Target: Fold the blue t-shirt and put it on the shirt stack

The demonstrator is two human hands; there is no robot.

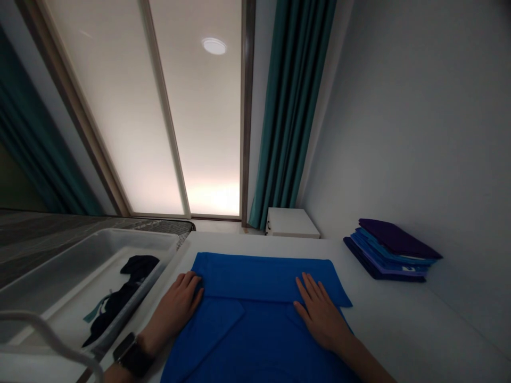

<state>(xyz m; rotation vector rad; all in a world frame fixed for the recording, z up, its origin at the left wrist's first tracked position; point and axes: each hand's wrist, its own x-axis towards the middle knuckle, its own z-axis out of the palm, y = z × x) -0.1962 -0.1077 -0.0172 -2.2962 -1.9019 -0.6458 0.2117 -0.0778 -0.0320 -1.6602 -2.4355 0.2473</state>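
Observation:
A bright blue garment [255,314] lies spread on the white table [399,330] in front of me, its far part folded over toward me. My left hand [178,306] rests flat on the garment's left edge, fingers stretched out. A dark watch sits on that wrist. My right hand [319,311] lies flat on the right side of the garment, fingers spread along the fold line. Neither hand holds anything.
A stack of folded blue and purple clothes [393,250] sits at the table's right against the wall. A translucent plastic bin [80,276] at the left holds a dark garment [123,298]. A small white cabinet [291,222] and teal curtains [291,111] stand behind the table.

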